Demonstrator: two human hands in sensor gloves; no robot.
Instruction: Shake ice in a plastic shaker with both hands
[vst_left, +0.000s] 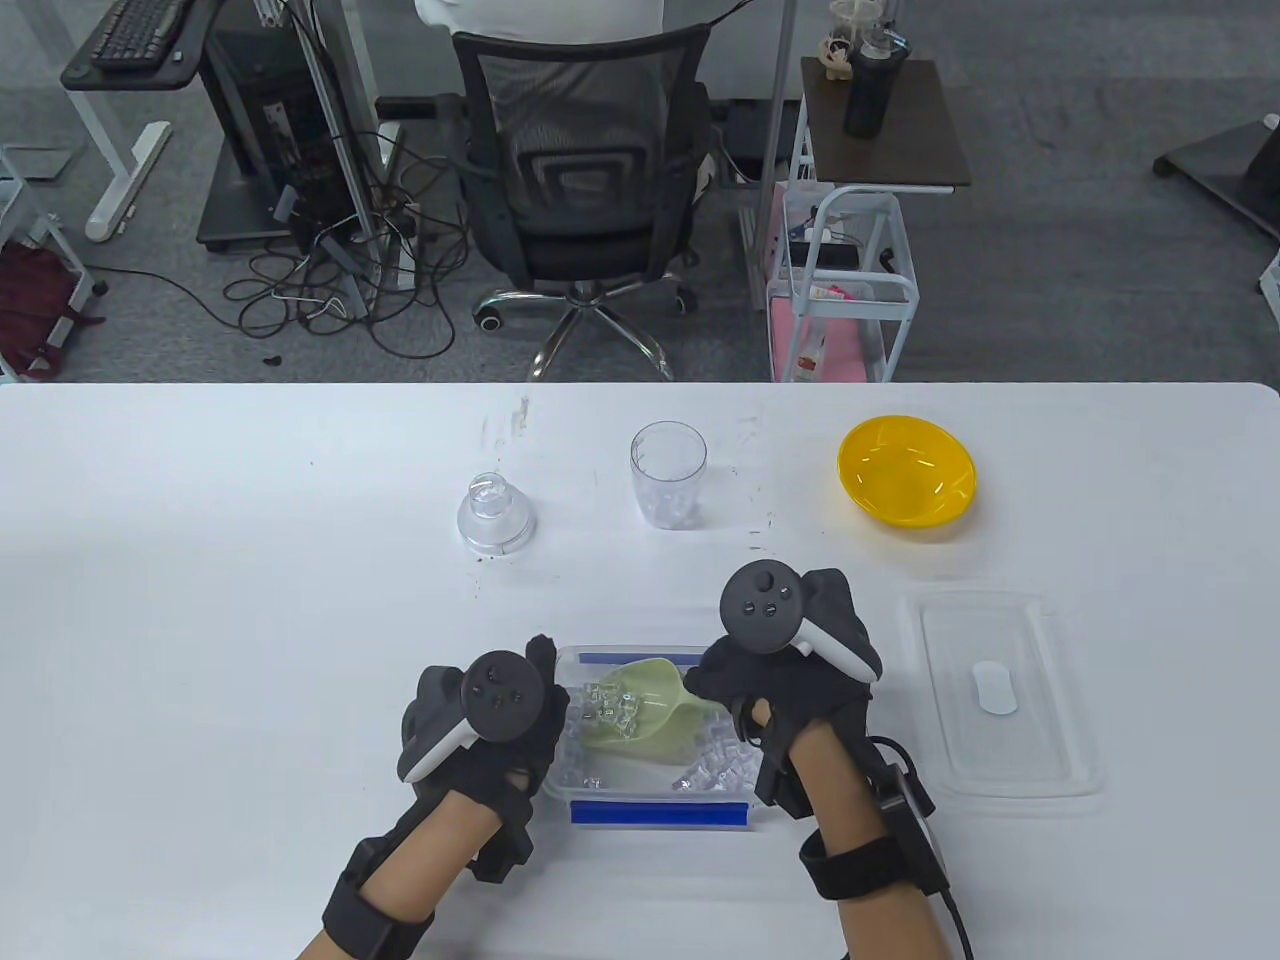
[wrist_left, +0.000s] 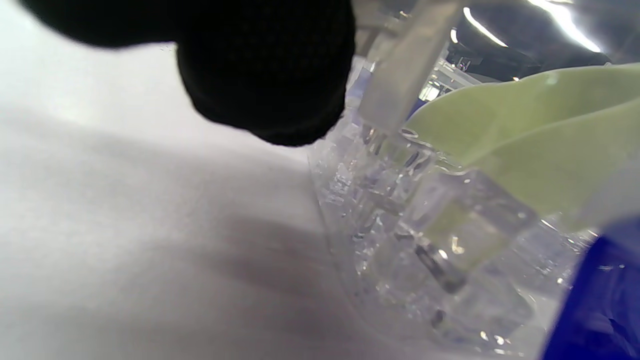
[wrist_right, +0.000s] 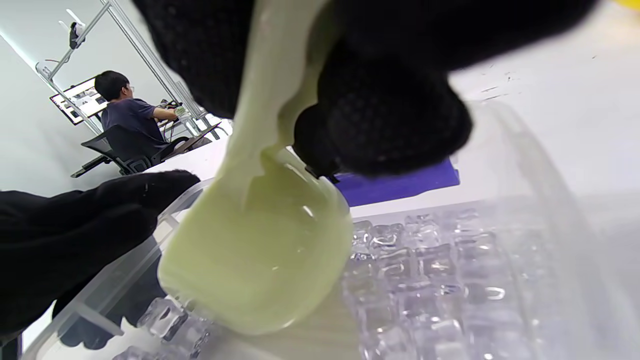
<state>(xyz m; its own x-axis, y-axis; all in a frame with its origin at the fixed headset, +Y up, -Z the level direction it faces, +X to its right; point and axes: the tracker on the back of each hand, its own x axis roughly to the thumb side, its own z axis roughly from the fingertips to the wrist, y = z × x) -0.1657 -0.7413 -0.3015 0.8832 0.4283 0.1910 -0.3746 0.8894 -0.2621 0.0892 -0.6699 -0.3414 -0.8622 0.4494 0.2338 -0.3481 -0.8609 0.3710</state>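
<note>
From above, a clear box of ice (vst_left: 650, 790) with blue clips sits at the near edge of the white counter (vst_left: 250, 560). The right hand (vst_left: 790, 660) is at the box's right side and holds a pale green scoop (vst_left: 645, 705); its grip is closed around the scoop's handle. The scoop has ice cubes (vst_left: 610, 705) in it and sits over the box. The left hand (vst_left: 485, 715) is against the left side of the box. Whether its grip is tight on the wall or only touching cannot be told from here. Farther back stands the clear plastic shaker cup (vst_left: 668, 488) with some ice at its bottom, standing straight up, well apart from the hands. To its left is the clear shaker lid (vst_left: 496, 513). To its right is a yellow bowl (vst_left: 906, 478). The box's flat clear lid (vst_left: 995, 690) lies just right of the right hand.

In the left wrist view, a black glove fingertip (wrist_left: 265, 75) is right by the box's clear wall (wrist_left: 350, 240). Ice cubes show through it, and the green scoop (wrist_left: 540, 145) is above them.

In the right wrist view, black fingers (wrist_right: 390, 115) wrap the scoop's handle (wrist_right: 270, 75). The scoop's bowl (wrist_right: 260, 260) hangs over the ice (wrist_right: 440, 285) in the box. The left hand's glove (wrist_right: 75, 235) is on the box's far edge. Behind, a person (wrist_right: 127, 110) sits on a chair at a desk.
</note>
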